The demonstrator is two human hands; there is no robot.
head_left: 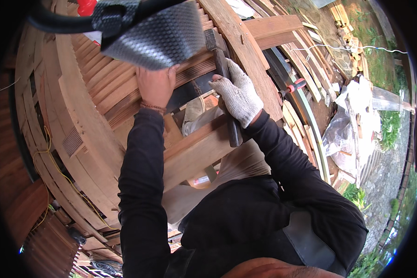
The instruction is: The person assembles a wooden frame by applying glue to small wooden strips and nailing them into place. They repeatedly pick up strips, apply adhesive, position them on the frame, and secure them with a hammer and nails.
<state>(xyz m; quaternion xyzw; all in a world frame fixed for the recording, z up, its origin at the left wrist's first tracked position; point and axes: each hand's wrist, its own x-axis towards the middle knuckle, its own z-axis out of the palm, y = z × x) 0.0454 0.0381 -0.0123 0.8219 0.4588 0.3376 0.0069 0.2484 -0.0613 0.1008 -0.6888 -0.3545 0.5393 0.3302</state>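
Note:
My right hand [238, 95], in a white knitted glove, is closed around the dark handle of a hammer [221, 65]. The hammer's head points away from me, beside a thick wooden plank [245, 51] on the right. My bare left hand [156, 87] rests at the near edge of a row of reddish-brown wooden slats [107, 85]. A dark textured strap or flap [160, 37] close to the camera covers most of its fingers; part of the thumb shows. Between the hands is a dark gap in the framework.
A wooden beam [197, 155] crosses in front of my body. On the right, a red-and-black-handled tool [295, 86] lies near stacked boards, with clear plastic sheeting [352, 125] beyond. A yellow cord [62, 170] runs along the boards at left.

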